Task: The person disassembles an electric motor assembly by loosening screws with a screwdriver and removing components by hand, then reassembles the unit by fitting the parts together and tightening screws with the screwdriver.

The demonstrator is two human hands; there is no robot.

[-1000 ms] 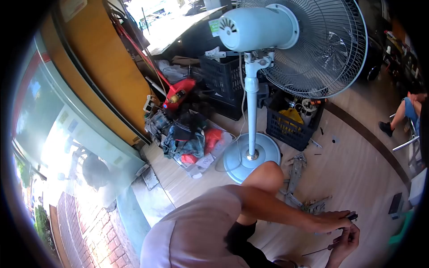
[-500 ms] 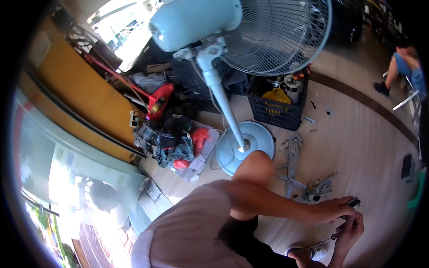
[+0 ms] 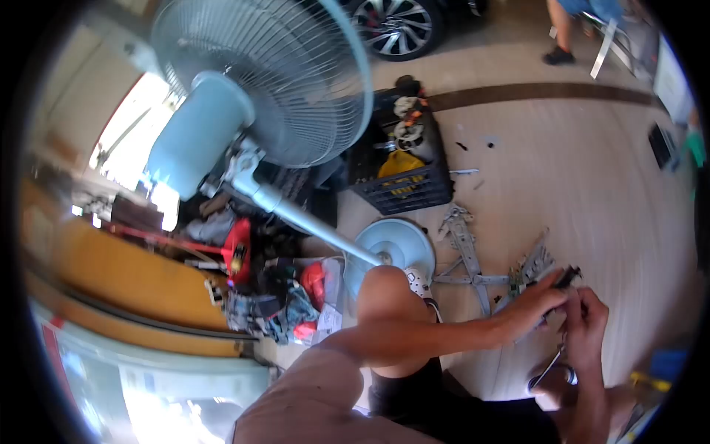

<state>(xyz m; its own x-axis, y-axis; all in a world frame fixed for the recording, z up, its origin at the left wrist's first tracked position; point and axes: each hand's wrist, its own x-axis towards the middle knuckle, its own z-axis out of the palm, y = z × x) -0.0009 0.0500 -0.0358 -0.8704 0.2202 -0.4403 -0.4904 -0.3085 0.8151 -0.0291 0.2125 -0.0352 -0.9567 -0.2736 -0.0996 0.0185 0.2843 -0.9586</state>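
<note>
My left hand (image 3: pixel 534 305) is closed on a small dark part (image 3: pixel 568 277) at the lower right, its fingers pinching the near side. Touching it from the right, my right hand (image 3: pixel 586 320) has curled fingers; a thin metal rod (image 3: pixel 551 364), like a screwdriver shaft, slants down from below them. Its other end and the exact grip are hard to make out. Left of my hands, grey metal brackets (image 3: pixel 464 248) and a small green circuit piece (image 3: pixel 515 281) lie on the floor.
A pale blue standing fan (image 3: pixel 296 211) leans across the view at upper left. Behind its base (image 3: pixel 396 248) is a black crate (image 3: pixel 407 189). A car wheel (image 3: pixel 396 26) and a seated person's leg (image 3: pixel 562 33) show at the top. Cloths (image 3: pixel 292 311) lie at left.
The view has turned, so the fan appears tilted and farther left, and the car wheel now shows. Both hands stay together at the dark part.
</note>
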